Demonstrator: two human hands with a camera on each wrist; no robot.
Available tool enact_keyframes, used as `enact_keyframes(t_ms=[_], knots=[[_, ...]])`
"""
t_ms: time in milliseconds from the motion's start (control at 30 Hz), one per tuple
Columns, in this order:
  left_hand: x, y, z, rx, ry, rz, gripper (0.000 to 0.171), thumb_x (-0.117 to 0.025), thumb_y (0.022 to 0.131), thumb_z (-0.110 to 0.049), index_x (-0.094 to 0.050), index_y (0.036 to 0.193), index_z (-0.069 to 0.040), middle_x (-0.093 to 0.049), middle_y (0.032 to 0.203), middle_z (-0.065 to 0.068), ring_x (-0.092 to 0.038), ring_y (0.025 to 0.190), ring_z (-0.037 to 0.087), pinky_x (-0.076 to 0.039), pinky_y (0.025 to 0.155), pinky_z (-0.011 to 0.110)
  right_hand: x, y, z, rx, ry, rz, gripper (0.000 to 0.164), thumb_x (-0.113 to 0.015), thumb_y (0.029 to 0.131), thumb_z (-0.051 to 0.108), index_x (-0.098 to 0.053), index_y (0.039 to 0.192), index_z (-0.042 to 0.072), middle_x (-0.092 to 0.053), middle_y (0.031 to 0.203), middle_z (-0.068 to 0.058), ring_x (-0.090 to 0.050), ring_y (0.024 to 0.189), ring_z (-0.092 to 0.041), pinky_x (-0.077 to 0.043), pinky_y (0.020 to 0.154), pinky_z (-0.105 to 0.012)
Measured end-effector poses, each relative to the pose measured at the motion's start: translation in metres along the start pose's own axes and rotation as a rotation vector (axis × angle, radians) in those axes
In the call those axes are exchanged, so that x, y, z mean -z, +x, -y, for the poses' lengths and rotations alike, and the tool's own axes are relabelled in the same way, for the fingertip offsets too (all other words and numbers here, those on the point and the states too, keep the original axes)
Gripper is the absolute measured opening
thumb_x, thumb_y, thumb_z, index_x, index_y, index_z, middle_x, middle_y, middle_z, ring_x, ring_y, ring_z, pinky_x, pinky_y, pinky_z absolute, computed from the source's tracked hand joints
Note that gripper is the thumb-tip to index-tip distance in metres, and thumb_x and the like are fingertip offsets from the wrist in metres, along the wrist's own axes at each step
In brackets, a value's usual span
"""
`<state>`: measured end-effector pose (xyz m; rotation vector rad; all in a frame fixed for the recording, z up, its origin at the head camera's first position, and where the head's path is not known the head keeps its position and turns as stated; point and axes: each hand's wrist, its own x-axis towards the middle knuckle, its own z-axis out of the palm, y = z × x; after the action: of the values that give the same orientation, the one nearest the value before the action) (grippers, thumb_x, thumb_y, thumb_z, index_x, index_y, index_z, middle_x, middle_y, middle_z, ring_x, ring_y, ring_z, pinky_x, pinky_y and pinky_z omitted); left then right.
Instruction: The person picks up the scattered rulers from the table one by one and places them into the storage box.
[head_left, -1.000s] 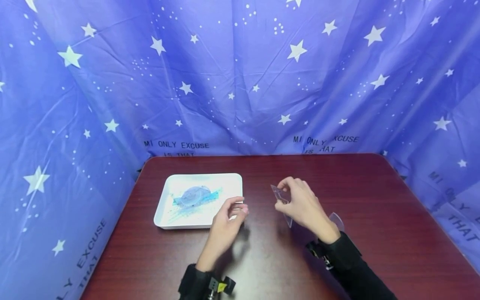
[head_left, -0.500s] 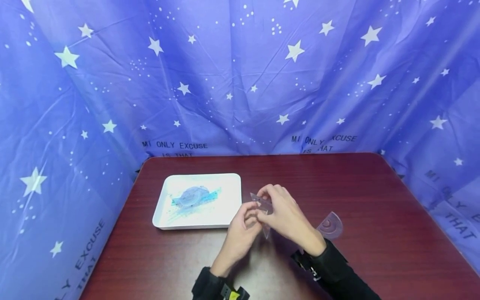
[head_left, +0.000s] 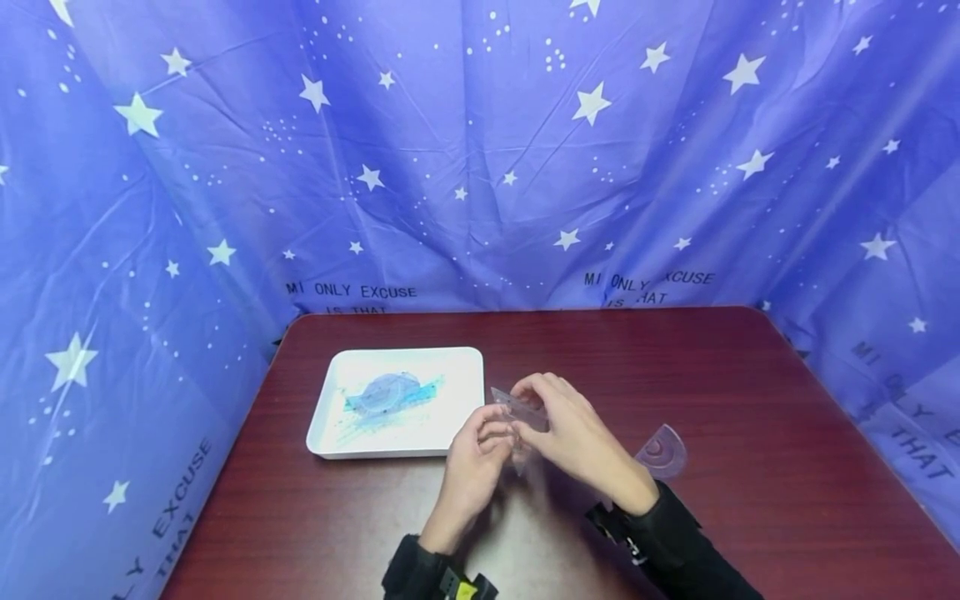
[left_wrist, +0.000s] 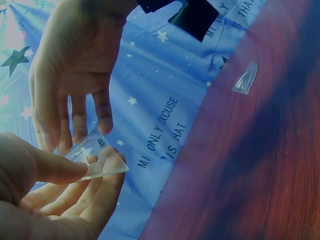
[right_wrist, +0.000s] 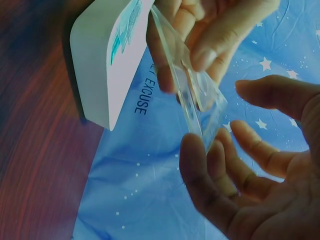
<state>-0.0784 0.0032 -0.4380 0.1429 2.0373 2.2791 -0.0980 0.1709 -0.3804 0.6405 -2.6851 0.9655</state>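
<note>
A clear plastic set square (left_wrist: 114,161) is up in front of me, between my two hands. My left hand (head_left: 474,471) pinches it, with the thumb on one face and the fingers behind, as the left wrist view shows. My right hand (head_left: 576,437) is beside it. In the right wrist view its thumb stands away from the plastic, and its fingertips (right_wrist: 192,147) lie right at the lower edge. A clear protractor (head_left: 663,452) lies on the table near my right wrist.
A white tray (head_left: 321,440) stands to the left, close to my left hand. In it lie a bluish translucent half-round piece (head_left: 390,392) and blue marks. The dark red table (head_left: 750,400) ends at a blue star-patterned curtain (head_left: 465,150).
My right hand has brought the set square left to my left hand, which moved right and now pinches it. My right thumb stands off it now. The protractor came into fuller view.
</note>
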Motion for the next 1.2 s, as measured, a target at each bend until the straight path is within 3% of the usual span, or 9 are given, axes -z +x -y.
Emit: enact_keyframes(t_ms=[133, 267, 367, 533, 667, 833, 900, 1067, 1200], knots=[[0.005, 0.003, 0.001, 0.011, -0.042, 0.004, 0.044, -0.058, 0.097, 0.014, -0.054, 0.141, 0.012, -0.072, 0.113, 0.030, -0.077, 0.092, 0.021, -0.066, 0.080, 0.027, 0.006, -0.003, -0.004, 0.008, 0.088, 0.030, 0.035, -0.082, 0.089, 0.000, -0.069, 0.120, 0.008, -0.071, 0.110, -0.004, -0.069, 0.093, -0.015, -0.061, 0.081, -0.031], [0.016, 0.009, -0.002, -0.003, 0.048, -0.033, 0.045, -0.055, 0.098, 0.015, -0.058, 0.143, 0.009, -0.074, 0.109, 0.031, -0.076, 0.085, 0.020, -0.066, 0.077, 0.025, 0.013, -0.007, -0.011, -0.002, 0.085, 0.045, 0.035, -0.081, 0.091, 0.003, -0.068, 0.124, 0.008, -0.071, 0.120, -0.005, -0.071, 0.093, -0.015, -0.062, 0.081, -0.030], [0.029, 0.015, -0.009, -0.040, 0.213, -0.050, 0.048, -0.054, 0.097, 0.014, -0.063, 0.142, 0.003, -0.076, 0.106, 0.029, -0.077, 0.084, 0.024, -0.065, 0.075, 0.025, 0.020, -0.012, -0.020, -0.004, 0.008, 0.068, 0.037, -0.082, 0.092, 0.008, -0.068, 0.127, 0.009, -0.072, 0.124, -0.006, -0.070, 0.098, -0.018, -0.061, 0.085, -0.035], [0.054, 0.030, -0.023, -0.119, 0.592, -0.027, 0.050, -0.053, 0.096, 0.012, -0.071, 0.139, -0.005, -0.079, 0.098, 0.015, -0.075, 0.082, 0.022, -0.056, 0.070, 0.024, 0.035, -0.024, -0.040, -0.041, -0.089, 0.164, 0.044, -0.083, 0.093, 0.017, -0.068, 0.133, 0.005, -0.072, 0.129, -0.010, -0.068, 0.117, -0.030, -0.057, 0.100, -0.052], [0.071, 0.047, -0.034, -0.127, 0.818, 0.044, 0.048, -0.053, 0.096, 0.012, -0.074, 0.136, -0.005, -0.079, 0.096, 0.013, -0.069, 0.077, 0.016, -0.049, 0.065, 0.025, 0.049, -0.033, -0.059, -0.132, -0.114, 0.245, 0.049, -0.083, 0.094, 0.022, -0.067, 0.137, 0.003, -0.070, 0.134, -0.016, -0.065, 0.127, -0.038, -0.054, 0.106, -0.059], [0.084, 0.068, -0.035, -0.023, 0.995, 0.173, 0.051, -0.051, 0.088, 0.014, -0.077, 0.128, -0.003, -0.073, 0.086, 0.013, -0.046, 0.065, 0.013, -0.038, 0.060, 0.025, 0.070, -0.045, -0.085, -0.233, -0.154, 0.292, 0.055, -0.083, 0.094, 0.027, -0.065, 0.137, -0.001, -0.067, 0.135, -0.025, -0.063, 0.127, -0.047, -0.052, 0.105, -0.064], [0.087, 0.074, -0.033, 0.012, 1.053, 0.225, 0.051, -0.050, 0.083, 0.014, -0.078, 0.122, -0.002, -0.073, 0.089, 0.013, -0.042, 0.064, 0.016, -0.038, 0.062, 0.025, 0.078, -0.049, -0.096, -0.281, -0.168, 0.317, 0.059, -0.083, 0.094, 0.028, -0.062, 0.139, -0.003, -0.065, 0.134, -0.029, -0.066, 0.118, -0.046, -0.054, 0.099, -0.063], [0.089, 0.085, -0.026, -0.012, 1.151, 0.336, 0.046, -0.051, 0.075, 0.017, -0.080, 0.105, -0.002, -0.078, 0.110, 0.015, -0.053, 0.078, 0.023, -0.046, 0.070, 0.028, 0.092, -0.058, -0.122, -0.363, -0.197, 0.357, 0.061, -0.081, 0.096, 0.029, -0.059, 0.140, -0.007, -0.063, 0.131, -0.034, -0.068, 0.108, -0.043, -0.056, 0.091, -0.061], [0.087, 0.092, -0.026, -0.068, 1.183, 0.382, 0.039, -0.054, 0.073, 0.018, -0.080, 0.094, -0.002, -0.078, 0.108, 0.016, -0.065, 0.092, 0.028, -0.056, 0.082, 0.035, 0.099, -0.066, -0.140, -0.360, -0.231, 0.352, 0.060, -0.082, 0.094, 0.029, -0.061, 0.134, -0.010, -0.067, 0.123, -0.033, -0.066, 0.113, -0.050, -0.055, 0.094, -0.064]])
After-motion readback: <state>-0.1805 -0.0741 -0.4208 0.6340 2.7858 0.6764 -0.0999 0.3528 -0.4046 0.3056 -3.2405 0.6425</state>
